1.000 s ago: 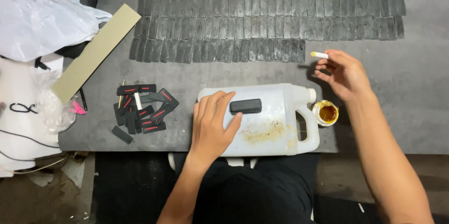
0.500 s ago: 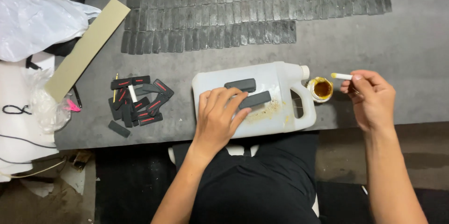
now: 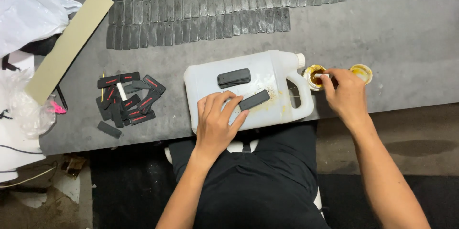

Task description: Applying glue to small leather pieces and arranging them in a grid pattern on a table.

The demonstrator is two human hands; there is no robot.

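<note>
Left hand: our left hand [image 3: 216,126] lies flat on the white plastic jug [image 3: 248,90], which is on its side on the grey work surface [image 3: 382,33]; the fingers are spread and the fingertips [image 3: 241,115] press on one end of a flat black rectangular strip [image 3: 254,100].
Black strip: it rests at a slight tilt on the jug's upper face, near the edge closest to us, just beside a patch of yellowish smears.
Second stack: a small pile of black rectangular pieces [image 3: 234,77] sits further up on the same jug face — apart from the hand, touched by nothing.
Right hand: our right hand [image 3: 345,96] is closed in a pinch on a thin white stick [image 3: 321,75], held between thumb and fingers.
White stick: its tip reaches over the small round pot of amber glue [image 3: 313,76], which stands just beside the jug's white cap; we cannot tell whether the tip touches the glue.
Second pot: another small yellow-rimmed cup [image 3: 361,72] stands just behind the right hand's knuckles.
Loose pile: a heap of black strips with red marks [image 3: 128,100] lies on the work surface, well to the left of the jug.
Laid rows: many dark rectangular pieces set in neat rows [image 3: 229,4] cover the far part of the surface.
Left edge: a long beige board [image 3: 69,47] lies slanted beside the rows — white plastic sheeting [image 3: 28,9] next to it.
</note>
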